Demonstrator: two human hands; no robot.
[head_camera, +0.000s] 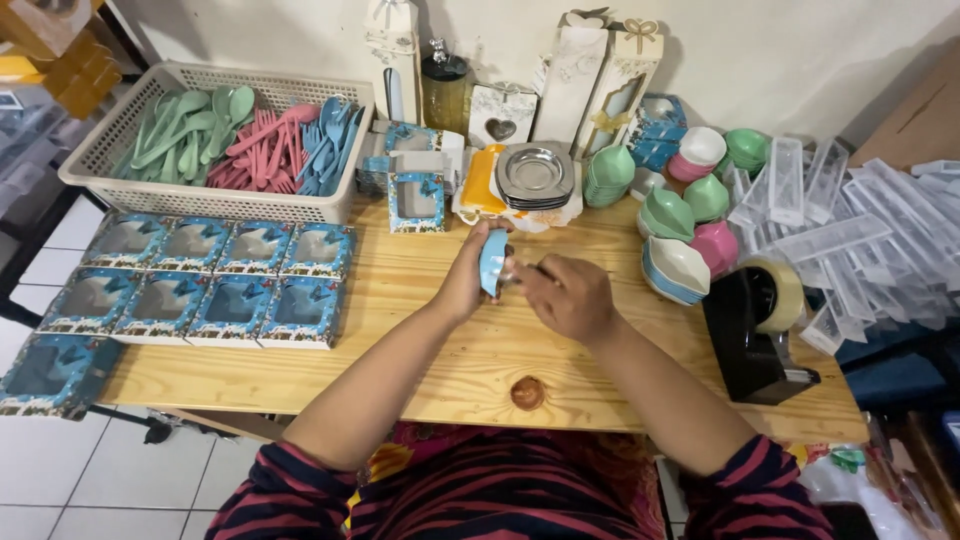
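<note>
Over the middle of a pale wooden table (400, 370), the left hand (462, 285) holds a small light-blue bowl (493, 262) on edge — glossy, its rim facing right — fingers curled around it. The right hand (567, 297), fingers bent, touches the bowl's right side. Blue window boxes (215, 280) lie left.

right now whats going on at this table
A person sits at a wooden table. The left hand holds a small blue box upright, and the right hand works at its side. Finished window boxes lie in rows on the left, a basket of plastic spoons sits behind them, and bowls and a tape dispenser stand on the right.
</note>
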